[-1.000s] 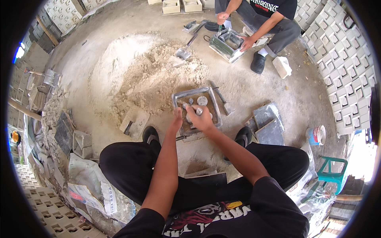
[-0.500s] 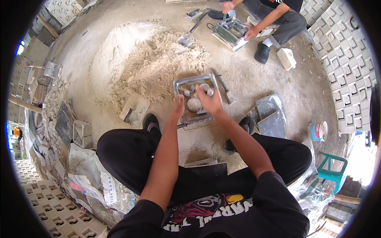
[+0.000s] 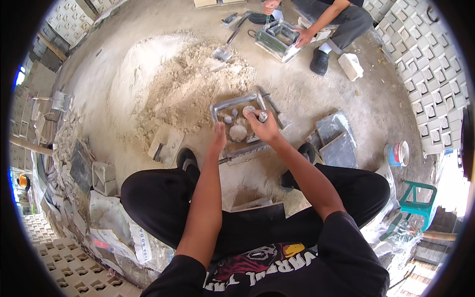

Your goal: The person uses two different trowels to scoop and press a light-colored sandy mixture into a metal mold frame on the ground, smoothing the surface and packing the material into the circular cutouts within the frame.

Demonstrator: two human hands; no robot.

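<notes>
A grey rectangular mould frame [image 3: 235,102] lies on the dusty floor between my feet. Inside it sit a large pale round piece [image 3: 238,132] and several smaller round pieces [image 3: 228,120]. Along the frame's left side rests my left hand [image 3: 218,136], its fingers stretched out and seen edge-on, holding nothing visible. Over the right part of the mould, my right hand [image 3: 264,127] is closed around a short cylindrical metal piece [image 3: 262,117] with a rounded end. The fingers hide most of that piece.
Beyond the mould spreads a sand heap [image 3: 183,84] with a small shovel [image 3: 223,53]. At the far right a co-worker's hands work on another mould [image 3: 279,42]. Dark slabs [image 3: 336,141], a paint bucket [image 3: 397,153] and a green stool [image 3: 418,200] stand to the right.
The view has shifted slightly. My right hand's blur has gone and the metal piece in it shows more clearly. My left hand remains at the frame's left side.
</notes>
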